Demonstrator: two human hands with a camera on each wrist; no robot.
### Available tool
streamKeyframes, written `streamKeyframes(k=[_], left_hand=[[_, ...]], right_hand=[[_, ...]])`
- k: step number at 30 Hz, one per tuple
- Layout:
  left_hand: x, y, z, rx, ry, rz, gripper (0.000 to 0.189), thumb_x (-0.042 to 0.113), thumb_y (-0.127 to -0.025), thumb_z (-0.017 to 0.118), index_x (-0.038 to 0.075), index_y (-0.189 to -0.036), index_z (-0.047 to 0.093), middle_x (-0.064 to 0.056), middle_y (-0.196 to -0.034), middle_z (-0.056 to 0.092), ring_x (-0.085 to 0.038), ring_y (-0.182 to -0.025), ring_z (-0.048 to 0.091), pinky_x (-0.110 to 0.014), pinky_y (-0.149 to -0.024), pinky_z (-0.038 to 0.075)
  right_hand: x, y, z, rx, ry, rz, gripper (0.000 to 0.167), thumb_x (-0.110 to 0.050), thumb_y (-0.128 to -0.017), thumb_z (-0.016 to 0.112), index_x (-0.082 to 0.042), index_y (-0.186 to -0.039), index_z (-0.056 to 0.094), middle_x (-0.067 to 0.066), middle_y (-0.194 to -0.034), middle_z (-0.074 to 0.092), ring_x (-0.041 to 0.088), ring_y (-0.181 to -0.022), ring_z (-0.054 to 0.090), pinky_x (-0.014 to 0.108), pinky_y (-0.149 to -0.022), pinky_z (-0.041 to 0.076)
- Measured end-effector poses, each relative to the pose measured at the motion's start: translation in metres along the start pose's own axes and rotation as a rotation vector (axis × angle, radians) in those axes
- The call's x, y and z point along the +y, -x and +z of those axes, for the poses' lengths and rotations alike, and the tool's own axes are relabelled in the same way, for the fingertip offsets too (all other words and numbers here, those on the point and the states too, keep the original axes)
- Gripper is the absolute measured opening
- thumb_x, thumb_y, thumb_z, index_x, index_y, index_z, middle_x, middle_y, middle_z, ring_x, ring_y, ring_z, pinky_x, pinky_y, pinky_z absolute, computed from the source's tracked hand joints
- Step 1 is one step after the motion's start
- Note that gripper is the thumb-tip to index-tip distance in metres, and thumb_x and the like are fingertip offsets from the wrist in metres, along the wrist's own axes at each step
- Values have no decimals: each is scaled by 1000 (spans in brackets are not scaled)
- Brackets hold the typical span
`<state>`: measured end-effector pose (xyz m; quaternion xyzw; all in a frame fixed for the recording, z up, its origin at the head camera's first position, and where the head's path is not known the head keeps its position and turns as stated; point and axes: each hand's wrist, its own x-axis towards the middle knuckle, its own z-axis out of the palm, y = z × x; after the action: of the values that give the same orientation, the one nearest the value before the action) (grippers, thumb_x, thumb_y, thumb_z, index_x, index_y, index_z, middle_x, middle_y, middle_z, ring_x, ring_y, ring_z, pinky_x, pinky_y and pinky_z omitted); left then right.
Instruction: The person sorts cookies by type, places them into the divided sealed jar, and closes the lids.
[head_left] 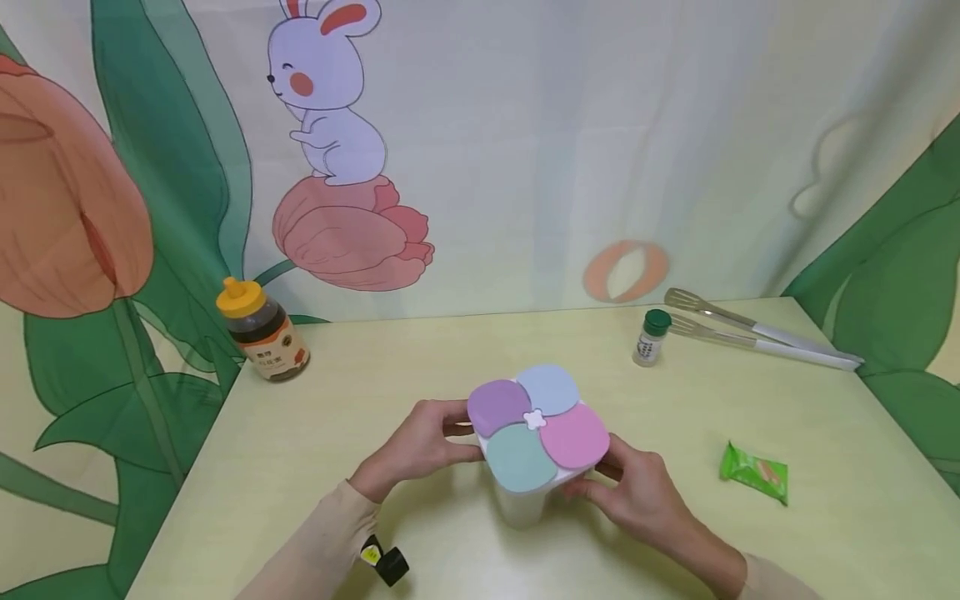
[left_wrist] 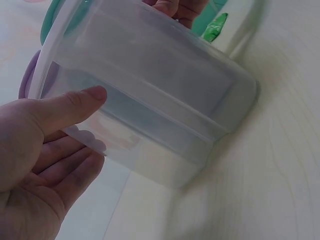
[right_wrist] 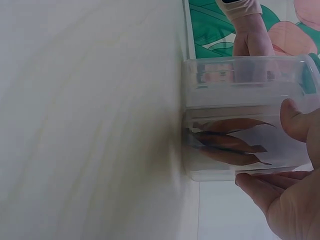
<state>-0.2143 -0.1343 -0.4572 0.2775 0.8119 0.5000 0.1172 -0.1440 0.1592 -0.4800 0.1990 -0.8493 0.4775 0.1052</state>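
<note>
A clear plastic canister with several compartments [left_wrist: 150, 90] stands on the table, its lid [head_left: 534, 419] made of purple, blue, pink and green petals. My left hand [head_left: 423, 442] holds its left side just under the lid; in the left wrist view the thumb lies on the wall and the fingers curl behind a corner. On the opposite side my right hand [head_left: 633, 492] grips it, thumb on the near wall. Brown, leaf-shaped pieces [right_wrist: 232, 142] show through one compartment in the right wrist view. Whether they lie inside or are reflected, I cannot tell.
A honey-type squeeze bottle with a yellow cap [head_left: 262, 333] stands at the back left. To the back right are a small green-capped jar [head_left: 651, 337] and metal tongs [head_left: 757, 333]. A green wrapped packet [head_left: 756, 472] lies right of my right hand.
</note>
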Motion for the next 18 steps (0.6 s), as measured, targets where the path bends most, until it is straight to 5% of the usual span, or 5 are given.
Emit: streamKeyframes(k=[18], left_hand=[[8, -4, -5, -23, -70, 4, 50, 24, -72, 87, 16, -117, 69, 1, -113, 71, -18, -102, 70, -36, -88, 57]], right_hand=[[-2, -3, -5, -42, 56, 25, 51, -9, -71, 85, -10, -117, 65, 4, -112, 72, 19, -99, 71, 30, -83, 58]])
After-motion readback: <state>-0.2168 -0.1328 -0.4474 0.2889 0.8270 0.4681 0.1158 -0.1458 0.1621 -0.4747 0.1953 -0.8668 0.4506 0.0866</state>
